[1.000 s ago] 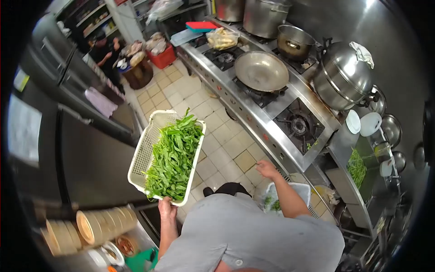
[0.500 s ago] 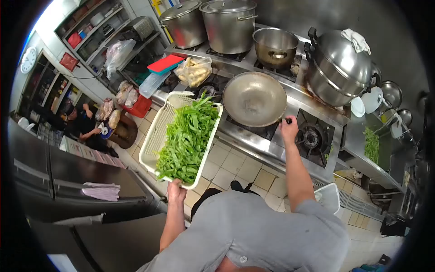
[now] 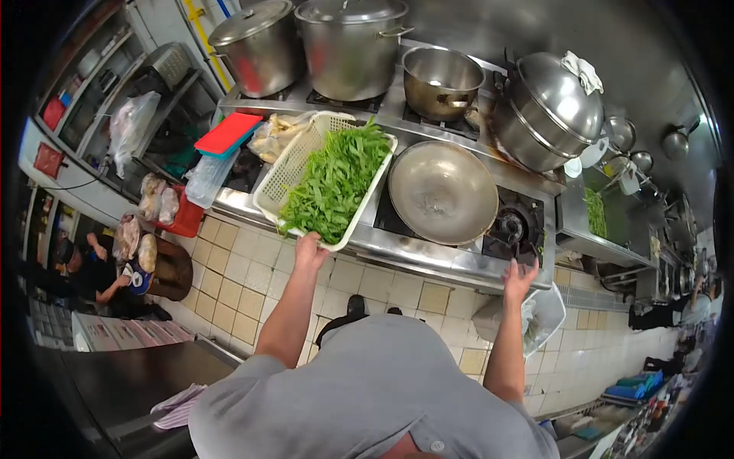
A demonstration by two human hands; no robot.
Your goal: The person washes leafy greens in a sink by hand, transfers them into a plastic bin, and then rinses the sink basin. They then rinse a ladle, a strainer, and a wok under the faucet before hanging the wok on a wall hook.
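- The left hand [image 3: 309, 250] is closed on the near short edge of a white plastic basket [image 3: 294, 164], thumb on top of the rim and fingers curled under it.
- The basket is heaped with leafy greens [image 3: 336, 180] and lies tilted over the front of the stove surface [image 3: 428, 256], its far end up toward the back burners.
- Its long axis runs away from the left hand, from the near rim by the stove's front edge to the far rim beside the big lidded pots [image 3: 348, 46]; the whole load lies ahead of that hand and slightly to its right.
- The empty wok [image 3: 442, 191] sits just beside the basket on its right side, rim close to rim; whether they touch cannot be told.
- The right hand [image 3: 520, 279] is open with fingers spread, at the front edge of the stove below the burner [image 3: 510, 227] next to the wok; it holds nothing, and whether it rests on the steel cannot be told.
- The left hand alone carries the basket; the right hand is well apart from it, on the far side of the wok.
- Left of the basket lie a clear bag of pale food [image 3: 277, 134] and a red board [image 3: 228, 131] on a stack.
- Another person [image 3: 99, 275] in dark clothing works low at the far left, away from the stove.
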